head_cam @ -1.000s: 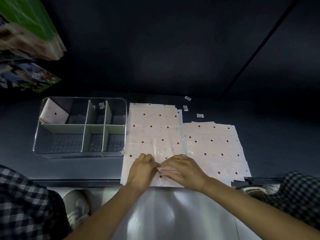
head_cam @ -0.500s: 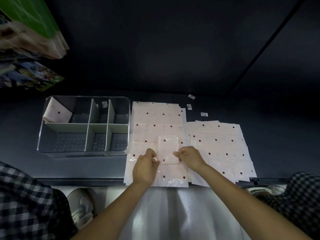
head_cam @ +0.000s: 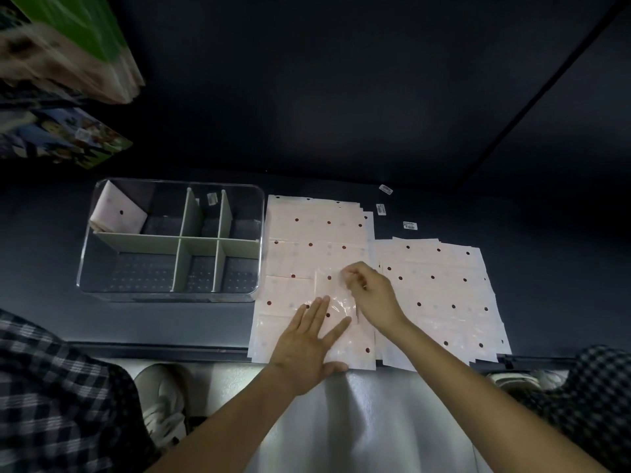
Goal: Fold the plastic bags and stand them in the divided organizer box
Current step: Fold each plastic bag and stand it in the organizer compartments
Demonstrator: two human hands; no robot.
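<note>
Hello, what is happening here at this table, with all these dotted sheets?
A person is folding a thin pink plastic bag with dark dots on a stack of flat bags. The left hand presses it flat; the right hand pinches its far edge. One folded bag leans in the far-left compartment of the clear divided organizer box. A second stack lies to the right.

head-worn view, looking down (wide-angle), close over table (head_cam: 341, 114)

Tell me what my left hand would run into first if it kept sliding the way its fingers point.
The left hand lies flat, fingers aimed up and right. It would likely meet the folded bag first, then the right hand pinching its top edge. Depth is unclear.
</note>
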